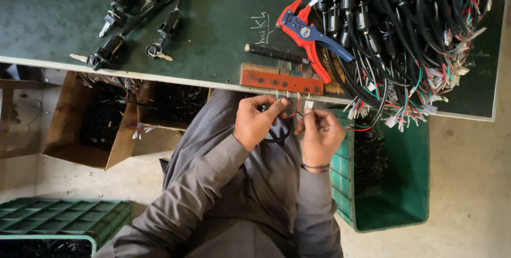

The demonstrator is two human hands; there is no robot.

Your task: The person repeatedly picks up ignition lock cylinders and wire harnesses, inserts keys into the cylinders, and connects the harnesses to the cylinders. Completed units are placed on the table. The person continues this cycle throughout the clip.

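Far left, on the dark green bench (48,18): four finished key switches (120,2) with black leads, lying loose, keys attached. Below the bench edge, an open cardboard box (80,130) holds dark wire scrap.

Centre, just under the bench edge: the left hand (256,122) is closed on a small black switch body, its thin black lead (277,136) looping down beneath the fingers. The right hand (320,134) sits just beside it, fingertips pinched on thin wire ends, red among them, that run back toward the left hand. The hands are close together, nearly touching. Exact contact point under the right fingertips cannot be resolved.

Handling judgement: the piece looks light and small. The moulded body is rigid and gives the firm hold. The leads are soft, limp and thin; they would kink or pull out of a crimp if tugged, so they are best taken near the insulation end, between fingertip pads. The bare terminals look delicate.

Directly above the hands, an orange metal jig (281,80) is fixed at the bench edge, short wire stubs standing beside it. A black rod (275,54) lies just behind it. Right of that, a red and blue wire stripper (307,35) rests on the bench, touching the large tangled heap of harnesses (404,29), whose white connectors hang over the edge.

Lower right, a green plastic crate (391,175) stands on the floor.
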